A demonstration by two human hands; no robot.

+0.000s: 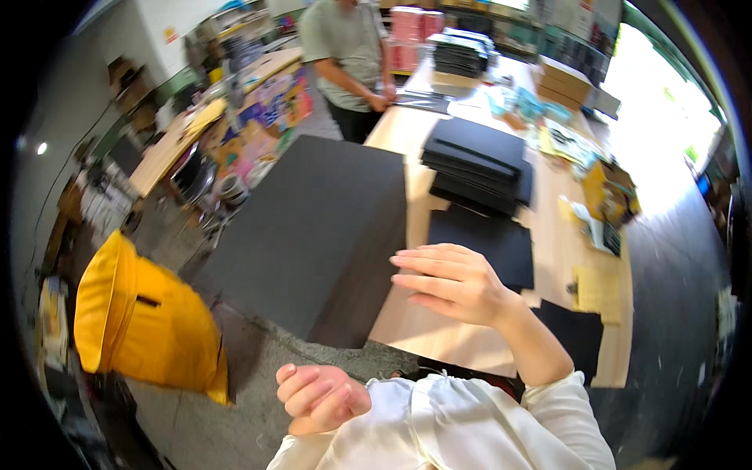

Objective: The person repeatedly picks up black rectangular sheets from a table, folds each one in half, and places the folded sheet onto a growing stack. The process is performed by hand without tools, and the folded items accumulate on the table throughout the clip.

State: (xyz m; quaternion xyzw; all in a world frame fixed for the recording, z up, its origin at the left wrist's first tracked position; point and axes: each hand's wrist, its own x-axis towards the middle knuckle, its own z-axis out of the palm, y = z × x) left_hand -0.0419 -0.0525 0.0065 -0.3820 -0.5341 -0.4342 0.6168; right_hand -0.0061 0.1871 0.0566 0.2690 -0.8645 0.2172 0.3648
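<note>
A large flat black board [313, 227] spans the middle of the view, left of the table, with a darker strip along its right side. My right hand [454, 283] hovers beside the board's right edge, fingers stretched out and nothing in them; whether a fingertip touches the edge I cannot tell. Below the board's lower edge, in front of my body, my left hand [323, 398] is apart from it, its fingers curled in and holding nothing visible. Beyond my right hand a black sheet [482, 244] lies on the table, below a stack of black panels [474, 160].
The light wooden table [439, 341] carries another black sheet [576, 333], a yellow notepad [597, 294], a yellow box [609, 192] and cardboard boxes [562, 82]. A yellow sack [149, 313] stands on the floor at left. Another person [345, 59] stands at the table's far left side.
</note>
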